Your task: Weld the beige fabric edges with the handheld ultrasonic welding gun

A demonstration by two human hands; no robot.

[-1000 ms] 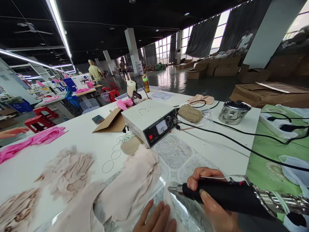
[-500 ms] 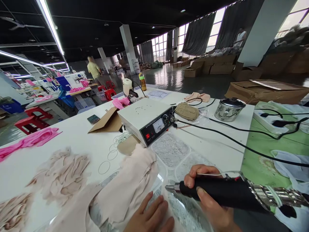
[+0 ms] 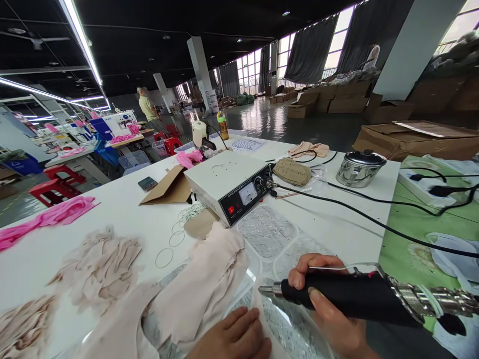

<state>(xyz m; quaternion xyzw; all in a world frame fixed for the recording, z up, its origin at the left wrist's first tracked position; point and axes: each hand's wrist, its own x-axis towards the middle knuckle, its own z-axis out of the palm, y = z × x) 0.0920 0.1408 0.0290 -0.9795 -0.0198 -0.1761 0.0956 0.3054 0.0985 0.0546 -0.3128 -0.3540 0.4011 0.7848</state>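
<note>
My right hand (image 3: pixel 329 299) is wrapped around a black handheld ultrasonic welding gun (image 3: pixel 348 294). Its pointed metal tip (image 3: pixel 267 289) aims left, at the upper end of a thin beige fabric strip (image 3: pixel 270 331). Contact between tip and cloth is hard to judge. Low in the middle, my left hand (image 3: pixel 239 334) presses on that strip with its fingers drawn together and curled; the thumb is hidden. More beige fabric (image 3: pixel 205 284) lies beside it over a clear patterned template sheet (image 3: pixel 265 232).
A white control box (image 3: pixel 228 184) stands behind the hands, its black cable (image 3: pixel 337 197) running right. Crumpled beige cloth (image 3: pixel 101 264) and pink cloth (image 3: pixel 56 219) lie left. A lidded steel pot (image 3: pixel 359 169) sits at the back right, near a power strip (image 3: pixel 426 188).
My left hand's fingers have drawn together and curled, having been spread on the cloth before. The view has shifted slightly; the welding gun keeps nearly the same pose.
</note>
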